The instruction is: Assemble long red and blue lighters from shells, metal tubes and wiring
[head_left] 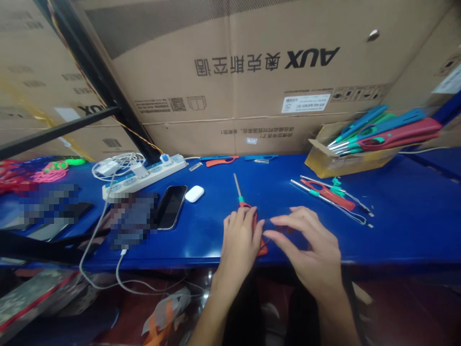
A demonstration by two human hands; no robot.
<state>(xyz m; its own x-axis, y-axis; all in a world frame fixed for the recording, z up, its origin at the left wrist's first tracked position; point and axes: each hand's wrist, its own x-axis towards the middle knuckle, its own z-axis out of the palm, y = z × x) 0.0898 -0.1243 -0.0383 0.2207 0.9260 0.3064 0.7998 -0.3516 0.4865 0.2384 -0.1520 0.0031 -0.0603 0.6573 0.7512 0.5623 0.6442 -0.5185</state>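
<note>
My left hand (240, 235) is closed over a long-nosed gas lighter with an orange-red body (263, 251) that lies on the blue table. Its metal tube (236, 185) and green collar point away from me. Just right of it, my right hand (312, 240) is curled in a pinch beside the lighter body. Something small and dark shows by its index fingertip, too blurred to name. Further right lie an orange lighter shell (329, 193), loose metal tubes with wires (333, 206) and small green parts (336, 185).
A yellow-taped carton (334, 166) of colourful lighters stands back right. Leftward are a power strip (151, 173), a phone (173, 206), a white earbud case (195, 193) and cables. Blue and orange shell pieces (221, 162) lie along the back, before large cardboard boxes (230, 96).
</note>
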